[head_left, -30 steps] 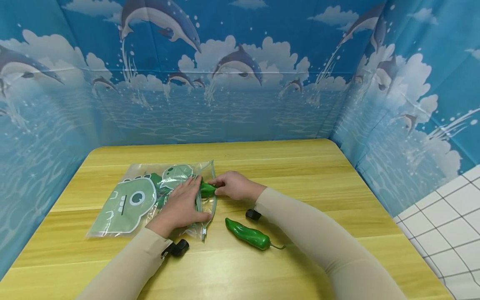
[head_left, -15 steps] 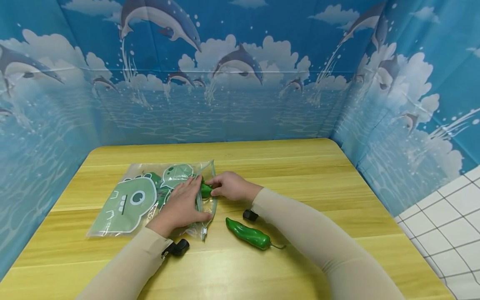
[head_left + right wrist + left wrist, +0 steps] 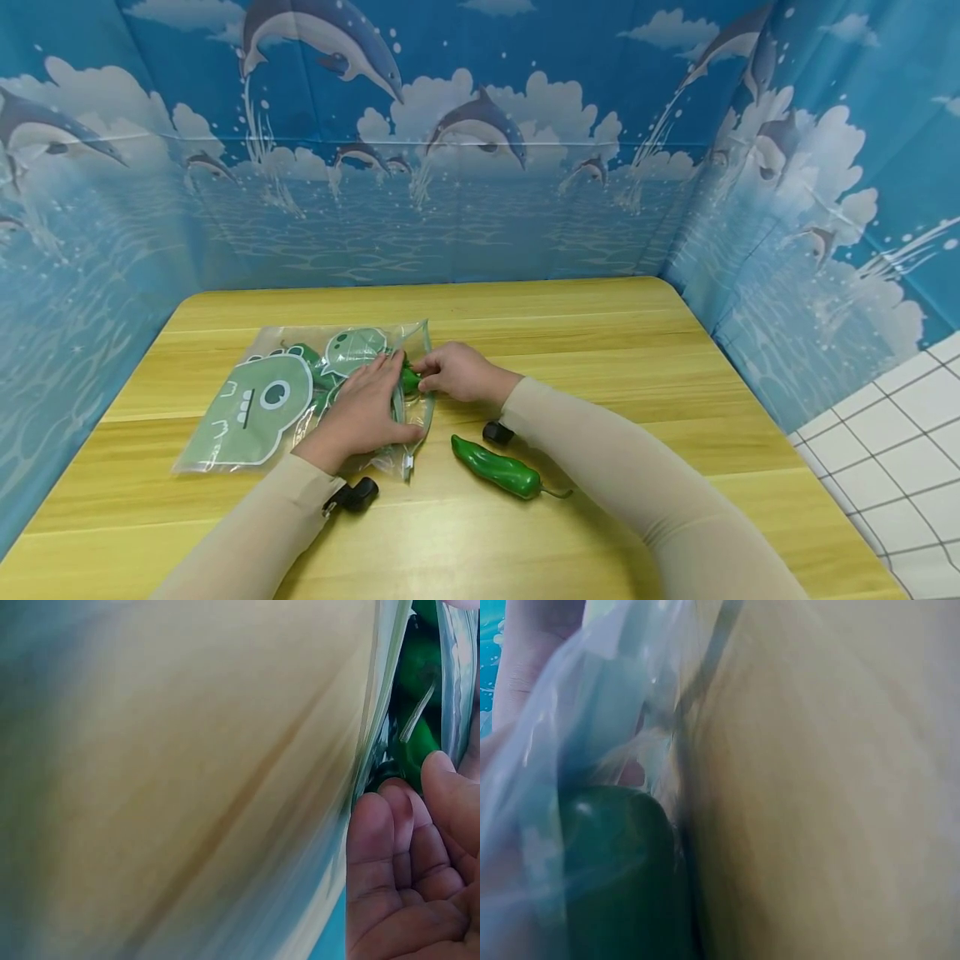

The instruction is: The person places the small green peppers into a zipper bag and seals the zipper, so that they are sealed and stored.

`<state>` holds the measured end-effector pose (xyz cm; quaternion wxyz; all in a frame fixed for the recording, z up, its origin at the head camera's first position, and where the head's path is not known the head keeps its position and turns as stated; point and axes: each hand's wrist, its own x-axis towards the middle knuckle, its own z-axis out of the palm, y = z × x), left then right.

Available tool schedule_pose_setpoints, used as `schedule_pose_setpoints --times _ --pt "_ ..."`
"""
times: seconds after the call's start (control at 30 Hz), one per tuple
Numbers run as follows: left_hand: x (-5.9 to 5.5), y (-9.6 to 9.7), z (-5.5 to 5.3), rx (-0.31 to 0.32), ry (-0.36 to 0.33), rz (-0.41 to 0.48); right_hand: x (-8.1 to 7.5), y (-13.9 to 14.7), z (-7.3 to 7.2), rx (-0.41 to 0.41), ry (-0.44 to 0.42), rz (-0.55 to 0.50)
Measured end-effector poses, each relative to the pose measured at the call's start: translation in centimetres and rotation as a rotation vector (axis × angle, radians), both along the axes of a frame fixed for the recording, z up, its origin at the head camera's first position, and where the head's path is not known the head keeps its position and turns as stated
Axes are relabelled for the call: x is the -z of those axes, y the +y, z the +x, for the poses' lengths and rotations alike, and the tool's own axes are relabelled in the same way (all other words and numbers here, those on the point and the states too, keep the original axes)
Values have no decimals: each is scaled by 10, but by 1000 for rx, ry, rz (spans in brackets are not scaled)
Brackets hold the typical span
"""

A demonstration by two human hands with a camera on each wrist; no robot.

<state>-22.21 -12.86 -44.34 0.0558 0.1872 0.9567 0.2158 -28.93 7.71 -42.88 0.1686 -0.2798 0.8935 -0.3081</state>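
A clear zip bag [image 3: 217, 446] with pale green cartoon prints lies on the left half of the table, several green peppers [image 3: 622, 877] inside it. My left hand [image 3: 356, 417] rests on the bag near its mouth, fingers extended and thumb spread. At the mouth, my right hand [image 3: 461, 372] pinches the end of a green pepper [image 3: 416, 754] between thumb and fingers; most of that pepper is inside the bag or hidden by the hands. Another green pepper [image 3: 498, 471] with a thin stem lies on the table, right of the bag and below my right hand.
The wooden table [image 3: 570, 333] has rounded far corners. A blue dolphin-print curtain [image 3: 480, 225] stands behind it and along both sides. White tiles [image 3: 915, 433] show at the right. The bag's zip slider [image 3: 408, 463] sits at its near corner.
My right hand has moved slightly left, and the pepper it pinches has gone further into the bag. The left hand and the loose pepper have stayed in place.
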Motion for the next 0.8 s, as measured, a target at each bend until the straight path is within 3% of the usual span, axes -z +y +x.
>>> schedule_pose_setpoints --times 0.47,0.8 --pt "-2 0 1 0 -5 0 1 -6 -2 25 -12 35" --pt "-2 1 0 6 8 -13 1 -12 -3 -21 76 118"
